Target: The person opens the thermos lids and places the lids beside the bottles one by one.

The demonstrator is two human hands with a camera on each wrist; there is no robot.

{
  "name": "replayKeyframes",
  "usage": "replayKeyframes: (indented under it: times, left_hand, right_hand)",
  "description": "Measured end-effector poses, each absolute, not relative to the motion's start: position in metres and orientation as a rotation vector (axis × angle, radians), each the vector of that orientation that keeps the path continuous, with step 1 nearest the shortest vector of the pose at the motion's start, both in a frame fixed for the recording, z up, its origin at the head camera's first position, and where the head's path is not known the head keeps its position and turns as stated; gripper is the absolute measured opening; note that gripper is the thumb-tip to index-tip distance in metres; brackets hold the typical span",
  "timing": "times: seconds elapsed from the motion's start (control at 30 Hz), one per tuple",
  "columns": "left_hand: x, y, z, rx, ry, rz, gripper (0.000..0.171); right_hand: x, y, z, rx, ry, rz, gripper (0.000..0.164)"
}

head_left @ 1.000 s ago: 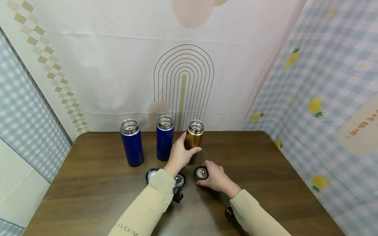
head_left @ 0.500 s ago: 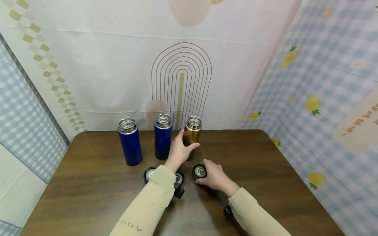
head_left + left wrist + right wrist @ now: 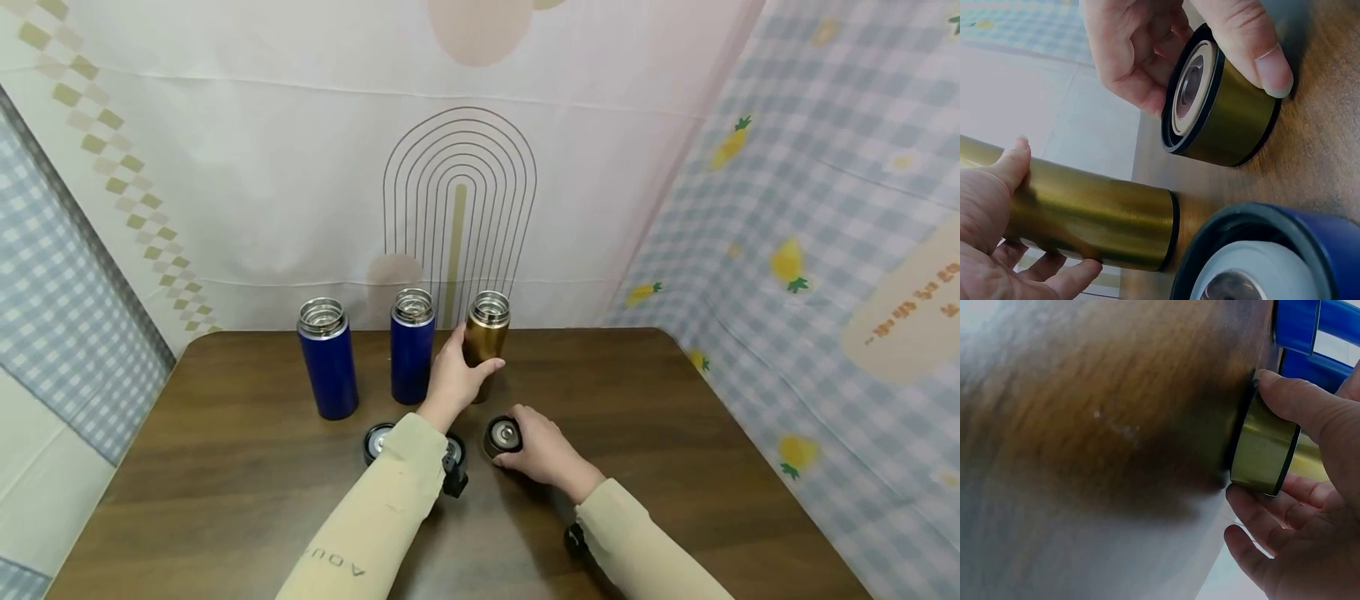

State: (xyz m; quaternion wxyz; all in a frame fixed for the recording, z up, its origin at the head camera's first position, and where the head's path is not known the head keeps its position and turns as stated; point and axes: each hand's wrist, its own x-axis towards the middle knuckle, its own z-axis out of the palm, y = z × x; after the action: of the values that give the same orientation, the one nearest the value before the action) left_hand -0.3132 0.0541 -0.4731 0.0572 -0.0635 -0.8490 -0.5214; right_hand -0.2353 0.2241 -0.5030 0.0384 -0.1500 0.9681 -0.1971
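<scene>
My left hand (image 3: pixel 455 377) grips an upright gold bottle (image 3: pixel 489 333), thumb on its right side. The bottle's metal mouth is uncovered. In the left wrist view, the dark rim of the gold bottle (image 3: pixel 1107 215) is at the table. To the front right, my right hand (image 3: pixel 547 450) holds a gold lid (image 3: pixel 502 436) between thumb and fingers, its inner side facing up. The right wrist view has the gold lid (image 3: pixel 1264 447) standing at the wood surface. Two lids, one of them the left lid (image 3: pixel 375 438), sit below my left wrist, partly hidden by the sleeve.
Two lidless blue bottles, the left one (image 3: pixel 330 367) and the middle one (image 3: pixel 412 358), stand left of the gold bottle. The brown wooden table (image 3: pixel 187 483) ends at a white patterned cloth (image 3: pixel 300 167) behind. A checked cloth (image 3: pixel 825 250) hangs on the right.
My left hand has moved the gold bottle slightly back, to about level with the middle blue bottle. The right hand and its lid stay put. The head view has shifted a little.
</scene>
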Motion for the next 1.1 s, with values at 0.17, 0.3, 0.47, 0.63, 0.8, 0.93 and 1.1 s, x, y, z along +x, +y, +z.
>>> replayKeyframes:
  times: [0.17,0.3,0.47,0.63,0.8,0.93,1.1]
  left_hand:
    - [-0.314,0.052,-0.472,-0.173,-2.578,-1.602,0.092]
    - [-0.314,0.051,-0.473,-0.173,-2.578,-1.594,0.091]
    - [-0.314,0.05,-0.478,-0.18,-2.576,-1.584,0.091]
    - [-0.313,0.051,-0.479,-0.172,-2.571,-1.579,0.091]
    - [-0.314,0.055,-0.478,-0.16,-2.583,-1.575,0.092]
    - [-0.311,0.057,-0.478,-0.178,-2.621,-1.572,0.092]
    - [-0.299,0.053,-0.484,-0.19,-2.718,-1.515,0.098]
  right_hand:
    - [-0.238,0.223,-0.505,-0.48,2.958,-0.667,0.061]
    - [-0.238,0.223,-0.507,-0.491,2.947,-0.675,0.062]
    - [-0.236,0.222,-0.508,-0.488,2.946,-0.664,0.061]
    - [-0.234,0.223,-0.507,-0.497,2.929,-0.672,0.06]
    - [-0.233,0.226,-0.507,-0.486,2.928,-0.711,0.061]
    - [-0.225,0.228,-0.513,-0.445,2.927,-0.758,0.066]
    - [-0.213,0.227,-0.519,-0.422,2.906,-0.799,0.083]
